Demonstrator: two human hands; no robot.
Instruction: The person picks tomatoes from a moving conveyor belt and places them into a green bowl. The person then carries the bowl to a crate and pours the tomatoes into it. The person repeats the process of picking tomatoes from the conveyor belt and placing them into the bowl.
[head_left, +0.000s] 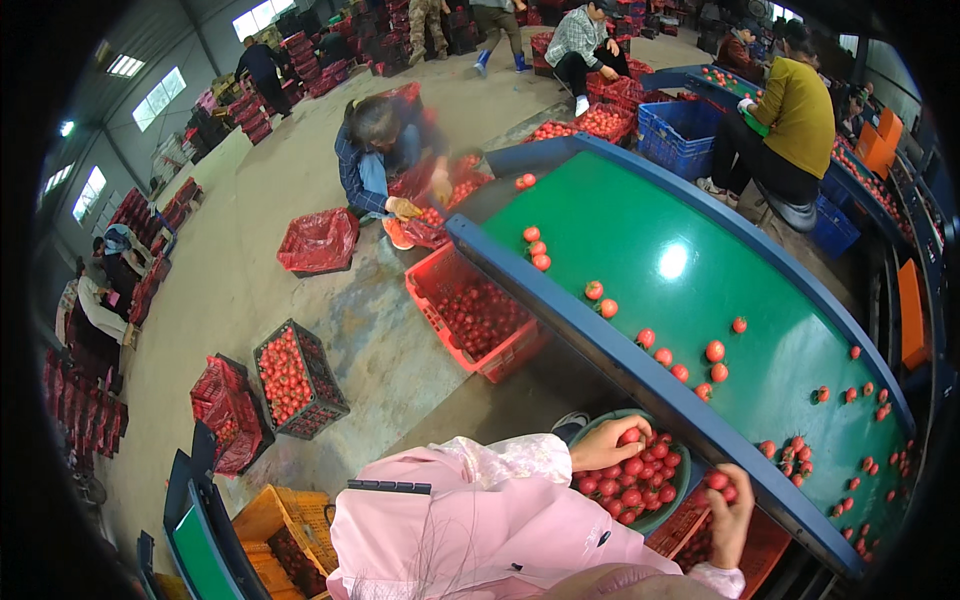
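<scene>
A round green bowl (684, 487), heaped with small red tomatoes (632, 496), sits close in front of my pink-clad body, beside the conveyor. My left hand (606, 447) reaches over its far side, fingers curled around a tomato (630, 435). Right of the bowl, my right hand (733, 514) grips a few tomatoes (718, 480) near the blue side rail (570, 307). Below that hand stands a red crate (765, 544), partly hidden, with tomatoes inside. On the green conveyor belt (600, 217), tomatoes lie scattered, densest at the near right end.
Under the rail, a red crate (480, 365) holds darker-looking tomatoes. A black crate (319, 401) full of tomatoes and a red-lined crate (225, 412) stand on the floor. A yellow crate (300, 517) is at lower left. A person (375, 150) crouches beyond the belt; others work farther off.
</scene>
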